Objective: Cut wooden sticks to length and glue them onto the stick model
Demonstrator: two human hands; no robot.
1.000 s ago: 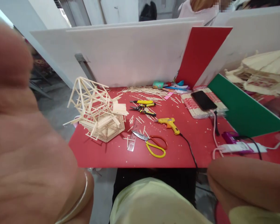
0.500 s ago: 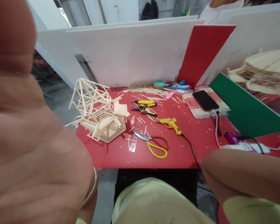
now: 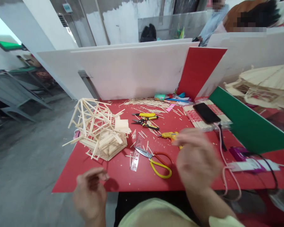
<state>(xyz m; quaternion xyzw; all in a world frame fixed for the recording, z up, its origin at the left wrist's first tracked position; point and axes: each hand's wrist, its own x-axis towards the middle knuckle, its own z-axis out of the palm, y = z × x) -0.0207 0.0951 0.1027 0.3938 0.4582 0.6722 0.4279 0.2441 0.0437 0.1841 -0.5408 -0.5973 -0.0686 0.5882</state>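
Observation:
My left hand [image 3: 91,192] hovers at the table's front left edge with loosely bent fingers apart and nothing in it. Blurred by motion, my right hand [image 3: 198,157] is over the right part of the table and partly covers the yellow glue gun [image 3: 168,135]; whether it touches the gun I cannot tell. A stick-built wooden model [image 3: 101,132] stands on the left. Red-and-yellow-handled scissors [image 3: 159,160] lie between the hands, beside a clear ruler [image 3: 135,162]. Behind them are black-and-yellow snips [image 3: 146,123] and a yellow utility knife [image 3: 146,115].
Loose thin sticks [image 3: 142,102] lie along the back of the red table [image 3: 71,176]. A black phone [image 3: 206,113] rests on packed sticks, its cable running to a power strip [image 3: 253,165]. White boards [image 3: 137,72] and a green board [image 3: 248,123] stand around. Another person [image 3: 210,22] is beyond.
Both hands have dropped from close to the camera down toward the table, the right one reaching to the glue gun. The view has tilted up slightly. The tools and model stay put.

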